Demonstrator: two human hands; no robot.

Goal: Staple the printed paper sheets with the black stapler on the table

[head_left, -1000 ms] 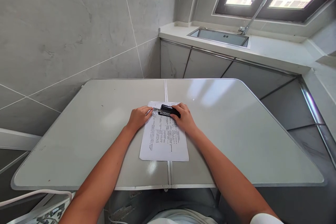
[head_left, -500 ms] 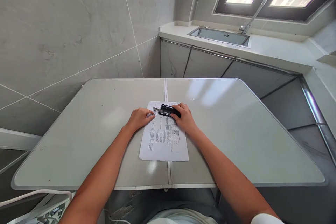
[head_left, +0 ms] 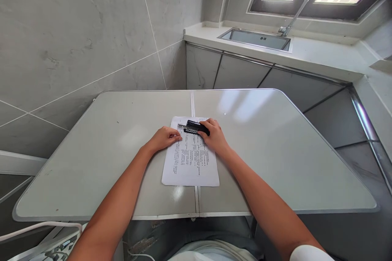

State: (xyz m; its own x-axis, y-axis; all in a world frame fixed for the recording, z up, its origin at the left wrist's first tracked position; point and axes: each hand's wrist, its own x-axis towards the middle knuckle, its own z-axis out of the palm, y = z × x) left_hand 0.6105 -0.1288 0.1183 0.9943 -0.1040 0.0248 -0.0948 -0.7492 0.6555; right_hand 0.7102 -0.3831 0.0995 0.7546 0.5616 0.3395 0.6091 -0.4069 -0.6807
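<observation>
- Paper (head_left: 190,159): one printed sheet, laid flat on the grey surface (head_left: 101,159), across the centre seam of that surface. Text is too small to be read.
- Stapler (head_left: 196,127): black with a metal base, placed at the far edge of the paper, its metal nose pointed toward the paper's far left corner. Whether the corner sits inside its mouth cannot be told.
- Right hand (head_left: 214,137): laid over the rear of the stapler at the paper's far right; the grip is closed around the stapler's body, fingers curled over the top.
- Left hand (head_left: 164,138): rested on the paper's far left part, just beside the stapler's nose; grip narrow, fingers bent, fingertips pressed on the sheet, nothing held.
- Sink (head_left: 255,38): set in a white counter well beyond the paper, to the far right, with a curved tap (head_left: 298,6) under a window.
- Cable (head_left: 39,228): white, seen below the surface's near left corner, well apart from the paper.
</observation>
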